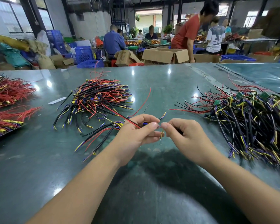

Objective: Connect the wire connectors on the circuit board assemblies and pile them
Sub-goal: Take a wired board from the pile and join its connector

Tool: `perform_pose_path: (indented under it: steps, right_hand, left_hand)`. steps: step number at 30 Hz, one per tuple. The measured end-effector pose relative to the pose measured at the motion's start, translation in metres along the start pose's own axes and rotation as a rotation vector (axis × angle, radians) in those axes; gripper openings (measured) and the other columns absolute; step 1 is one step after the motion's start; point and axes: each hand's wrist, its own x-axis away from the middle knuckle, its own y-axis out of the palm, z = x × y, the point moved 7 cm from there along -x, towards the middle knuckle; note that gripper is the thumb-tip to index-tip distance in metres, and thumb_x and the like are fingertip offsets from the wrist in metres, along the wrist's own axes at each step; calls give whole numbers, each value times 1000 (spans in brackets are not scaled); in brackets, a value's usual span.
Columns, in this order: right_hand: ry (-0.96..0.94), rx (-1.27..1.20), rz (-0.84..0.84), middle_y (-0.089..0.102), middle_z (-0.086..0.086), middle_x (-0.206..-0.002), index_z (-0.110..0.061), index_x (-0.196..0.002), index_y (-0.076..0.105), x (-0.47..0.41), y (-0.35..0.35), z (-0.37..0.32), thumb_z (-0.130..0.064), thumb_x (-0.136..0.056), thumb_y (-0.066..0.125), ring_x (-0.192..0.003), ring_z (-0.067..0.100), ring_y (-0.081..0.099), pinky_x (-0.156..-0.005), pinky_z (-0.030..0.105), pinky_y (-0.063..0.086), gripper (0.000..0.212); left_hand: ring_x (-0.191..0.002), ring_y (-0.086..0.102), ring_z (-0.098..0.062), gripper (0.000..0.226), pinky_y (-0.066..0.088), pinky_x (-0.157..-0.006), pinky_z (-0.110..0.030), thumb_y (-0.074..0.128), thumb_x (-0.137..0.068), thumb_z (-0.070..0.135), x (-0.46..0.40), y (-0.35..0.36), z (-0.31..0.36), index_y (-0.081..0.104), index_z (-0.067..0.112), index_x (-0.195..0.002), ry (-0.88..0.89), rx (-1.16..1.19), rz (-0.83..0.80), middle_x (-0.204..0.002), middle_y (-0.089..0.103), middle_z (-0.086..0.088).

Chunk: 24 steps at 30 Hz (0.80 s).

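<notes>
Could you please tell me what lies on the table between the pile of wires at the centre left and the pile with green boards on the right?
In the head view, only a loose red wire lies on the table there.

behind our green table we've got open cardboard boxes, blue crates, and a person in a red shirt bending over.

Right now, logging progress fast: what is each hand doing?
Left hand: pinches a wire assembly, red wire crossing its fingers.
Right hand: pinches a thin wire end between thumb and forefinger.
</notes>
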Motion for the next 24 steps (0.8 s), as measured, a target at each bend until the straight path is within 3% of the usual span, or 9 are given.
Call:
perform_pose_path:
  steps: [4,7,11,13,15,18,22,24]
  right_hand:
    - [33,-32,32,29,-9,-46,-25,-52,51,-1,-2,0,-33,-92,54,-49,7,26,-47,21,20,41]
    - [52,-48,28,27,-8,-48,-9,-58,51,-2,-2,3,-32,-95,53,-48,6,25,-46,22,20,43]
    - [137,-146,-46,39,1,-56,-15,-65,58,-3,2,8,-46,-87,41,-55,12,38,-57,37,38,42]
    - [171,-204,-79,41,2,-60,-19,-66,62,-3,2,10,-43,-85,40,-61,16,40,-63,45,42,37]
    - [160,-206,-102,35,-2,-57,-22,-68,64,-3,1,9,-39,-83,42,-57,14,34,-57,37,30,31]
    - [106,-174,-130,31,-3,-55,-22,-73,65,-3,-1,7,-28,-93,49,-52,12,29,-52,31,24,26]
    - [41,-131,-204,42,14,-59,-23,-77,68,-3,1,2,-22,-95,53,-55,13,35,-52,29,27,25]
    - [36,-134,-264,45,11,-60,-23,-78,68,-1,6,-1,-23,-94,55,-54,10,35,-51,25,29,21]
  left_hand:
    - [-74,67,-14,30,53,-73,-22,81,-64,6,3,7,1,67,21,-87,72,-150,-22,-86,67,4]
    - [-70,63,-8,31,51,-70,-18,80,-68,-1,4,6,6,66,25,-81,135,-319,44,-80,66,15]
    - [-63,56,-8,16,44,-62,-18,72,-81,7,2,0,15,70,22,-76,195,-495,63,-67,66,3]
    - [-65,60,-7,11,47,-64,-15,69,-84,10,2,0,14,72,19,-78,170,-457,32,-66,68,3]
    - [-69,63,-6,7,51,-67,-17,67,-84,16,2,-2,11,74,16,-80,121,-354,12,-69,69,1]
    - [-71,63,-9,20,53,-67,-21,66,-75,30,1,-3,3,77,13,-77,21,-163,-1,-74,68,-4]
    - [-59,63,-11,12,52,-58,-19,66,-75,17,0,-4,-5,76,12,-75,-112,80,7,-72,65,-5]
    - [-55,61,-9,15,52,-55,-18,63,-79,7,-2,-7,-6,75,12,-72,-135,133,47,-67,65,-4]
